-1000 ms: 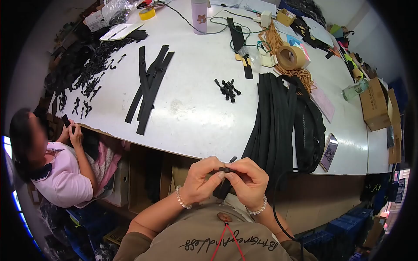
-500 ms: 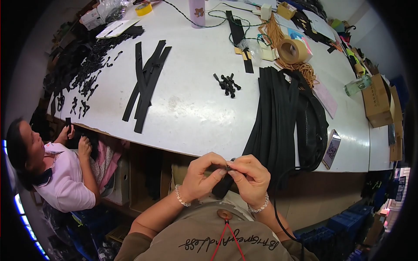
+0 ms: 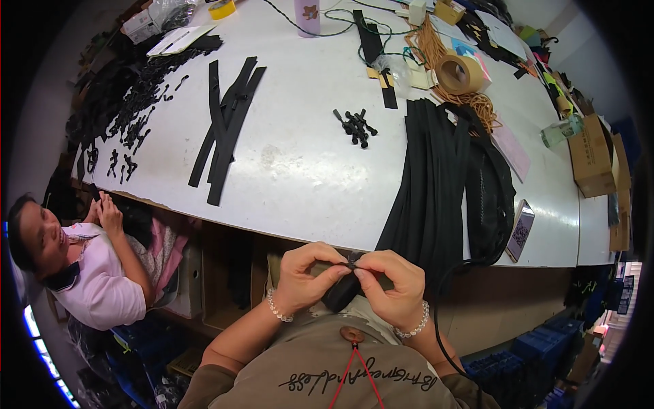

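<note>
A white desk (image 3: 306,170) spreads beneath the wearer, a long bundle of black zipper strips (image 3: 426,184) draped over its near edge. Further left lie a few crossed black strips (image 3: 225,126), and a small heap of black sliders (image 3: 355,126) sits mid-desk. Below the edge, close to the chest, the left hand (image 3: 308,276) and right hand (image 3: 392,286) meet, fingers of both pinched shut on a small black zipper piece (image 3: 352,262). A seated person in pink (image 3: 95,279) works at left.
</note>
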Tool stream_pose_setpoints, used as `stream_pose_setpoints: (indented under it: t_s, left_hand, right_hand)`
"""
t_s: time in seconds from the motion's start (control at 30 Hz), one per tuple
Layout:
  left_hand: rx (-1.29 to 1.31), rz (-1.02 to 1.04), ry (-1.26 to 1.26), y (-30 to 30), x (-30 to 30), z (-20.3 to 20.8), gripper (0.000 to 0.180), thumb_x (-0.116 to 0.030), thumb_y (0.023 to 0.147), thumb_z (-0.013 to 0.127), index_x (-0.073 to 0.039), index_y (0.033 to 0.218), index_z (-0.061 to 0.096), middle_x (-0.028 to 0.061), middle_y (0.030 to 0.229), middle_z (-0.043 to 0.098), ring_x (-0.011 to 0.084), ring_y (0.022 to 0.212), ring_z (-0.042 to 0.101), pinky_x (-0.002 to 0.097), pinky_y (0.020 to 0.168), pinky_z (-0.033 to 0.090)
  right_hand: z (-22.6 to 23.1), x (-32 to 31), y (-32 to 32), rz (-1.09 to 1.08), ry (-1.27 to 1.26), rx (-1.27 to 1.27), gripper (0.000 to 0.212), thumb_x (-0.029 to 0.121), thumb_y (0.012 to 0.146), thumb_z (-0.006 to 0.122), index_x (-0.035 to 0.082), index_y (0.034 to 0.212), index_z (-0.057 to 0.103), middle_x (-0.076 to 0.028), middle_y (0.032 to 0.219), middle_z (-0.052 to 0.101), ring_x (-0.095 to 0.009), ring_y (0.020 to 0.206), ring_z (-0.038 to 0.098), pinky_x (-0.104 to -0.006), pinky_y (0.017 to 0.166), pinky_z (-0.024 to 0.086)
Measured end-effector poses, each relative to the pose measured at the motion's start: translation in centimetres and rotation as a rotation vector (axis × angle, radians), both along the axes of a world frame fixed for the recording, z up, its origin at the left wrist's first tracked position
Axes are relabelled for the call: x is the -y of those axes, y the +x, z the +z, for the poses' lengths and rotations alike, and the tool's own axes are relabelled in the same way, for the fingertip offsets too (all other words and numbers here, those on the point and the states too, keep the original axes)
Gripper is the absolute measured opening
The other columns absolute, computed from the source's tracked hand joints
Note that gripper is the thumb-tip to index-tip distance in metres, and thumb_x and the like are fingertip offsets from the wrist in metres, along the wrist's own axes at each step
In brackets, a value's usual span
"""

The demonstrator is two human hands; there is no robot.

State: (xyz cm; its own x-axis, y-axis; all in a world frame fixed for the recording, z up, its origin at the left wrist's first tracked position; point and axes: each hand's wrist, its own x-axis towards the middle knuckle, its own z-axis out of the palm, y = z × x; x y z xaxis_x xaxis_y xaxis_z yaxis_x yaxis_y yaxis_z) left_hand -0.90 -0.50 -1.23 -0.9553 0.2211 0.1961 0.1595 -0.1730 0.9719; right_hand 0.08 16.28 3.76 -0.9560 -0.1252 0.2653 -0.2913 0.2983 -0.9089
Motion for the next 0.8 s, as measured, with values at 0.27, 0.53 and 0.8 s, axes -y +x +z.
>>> stream_pose_setpoints:
  t_s: [0.27, 0.53, 0.8]
  left_hand:
    - [-0.062, 0.008, -0.014, 0.5, 0.5, 0.0, 0.018, 0.003, 0.069, 0.071, -0.001, 0.085, 0.065, 0.0075, 0.077, 0.064, 0.0155, 0.072, 0.060, 0.0253, 0.065, 0.047]
    - [-0.045, -0.023, 0.075, 1.2, 0.1, -0.3, 0.014, 0.004, 0.071, 0.069, -0.002, 0.083, 0.064, 0.0074, 0.077, 0.063, 0.0154, 0.070, 0.059, 0.0251, 0.063, 0.046]
    - [-0.032, -0.047, 0.066, 1.6, 0.2, -0.8, 0.012, 0.005, 0.072, 0.068, -0.001, 0.081, 0.063, 0.0081, 0.078, 0.063, 0.0156, 0.071, 0.059, 0.0254, 0.063, 0.046]
  right_hand:
    - [-0.3, 0.1, 0.3, 0.063, 0.018, -0.073, 0.011, -0.007, 0.070, 0.064, -0.001, 0.079, 0.060, -0.010, 0.072, 0.060, -0.020, 0.059, 0.058, -0.0257, 0.051, 0.045]
    - [-2.1, 0.7, 1.8, 0.019, -0.252, 0.038, 0.007, -0.008, 0.073, 0.062, -0.003, 0.078, 0.060, -0.009, 0.074, 0.060, -0.013, 0.059, 0.056, -0.0225, 0.052, 0.044]
    - [-2.8, 1.2, 2.5, 0.019, -0.669, 0.415, 0.005, -0.005, 0.081, 0.057, -0.003, 0.085, 0.057, -0.006, 0.079, 0.059, -0.007, 0.061, 0.056, -0.0188, 0.055, 0.046]
